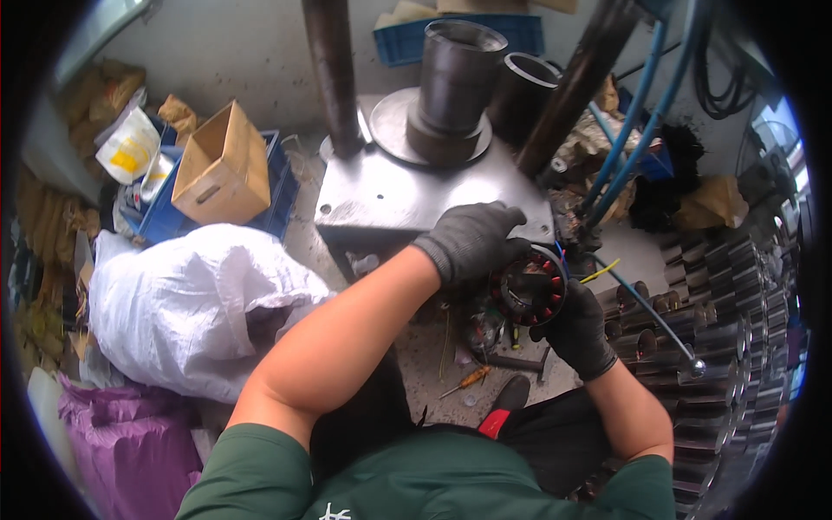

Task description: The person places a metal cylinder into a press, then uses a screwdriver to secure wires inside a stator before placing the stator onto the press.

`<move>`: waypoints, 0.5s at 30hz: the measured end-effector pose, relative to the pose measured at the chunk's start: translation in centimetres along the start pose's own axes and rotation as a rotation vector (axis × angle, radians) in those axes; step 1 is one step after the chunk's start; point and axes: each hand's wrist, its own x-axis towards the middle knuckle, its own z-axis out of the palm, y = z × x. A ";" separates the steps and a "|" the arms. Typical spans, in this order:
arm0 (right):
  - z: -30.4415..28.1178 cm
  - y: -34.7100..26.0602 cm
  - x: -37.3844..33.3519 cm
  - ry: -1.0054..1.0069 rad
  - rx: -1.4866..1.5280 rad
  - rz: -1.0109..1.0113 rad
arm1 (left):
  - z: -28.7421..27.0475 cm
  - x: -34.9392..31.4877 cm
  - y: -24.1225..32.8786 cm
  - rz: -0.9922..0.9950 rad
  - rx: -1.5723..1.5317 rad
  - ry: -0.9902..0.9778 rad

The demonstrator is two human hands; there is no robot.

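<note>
In the head view, just off the near right corner of a shiny, thick steel plate surface (347, 198), a dark round motor stator with red blocks around its inner edge (553, 286) is held up above the speckled grey floor (425, 373); the right hand (579, 334), in a dark grey knit glove, is curled around the stator's lower right side and has hold of it; the left hand (475, 241), gloved alike, is partly closed at the stator's upper left, its fingers bent, though whether it grips anything I cannot tell; a thin yellow strand (601, 271) sticks out to the right above the right hand; on the surface, a dark steel cylinder (455, 82) stands upright over a round metal disc (390, 121); below, on the floor, lie a dark hammer (520, 362) and an orange-handled screwdriver (473, 377); at the left sits a bulging white woven sack (191, 303), near an open brown box (221, 169) in a blue plastic crate (282, 186).
</note>
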 end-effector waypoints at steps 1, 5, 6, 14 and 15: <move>0.3 -0.9 -0.3 -0.007 0.037 -0.054 | 0.2 0.0 0.7 -0.032 -0.125 0.022; 0.8 -3.9 -1.5 -0.031 0.185 -0.206 | 0.5 -0.4 3.3 -0.076 -0.649 0.033; 1.0 -4.5 -1.9 -0.032 0.217 -0.227 | 1.2 -0.2 3.3 -0.045 -0.716 0.039; -0.6 -5.7 -2.4 -0.125 0.432 -0.266 | 4.0 -0.2 5.1 0.068 -1.480 -0.043; -1.1 -5.5 -2.3 -0.141 0.445 -0.267 | 3.5 -0.3 5.2 0.047 -1.496 -0.069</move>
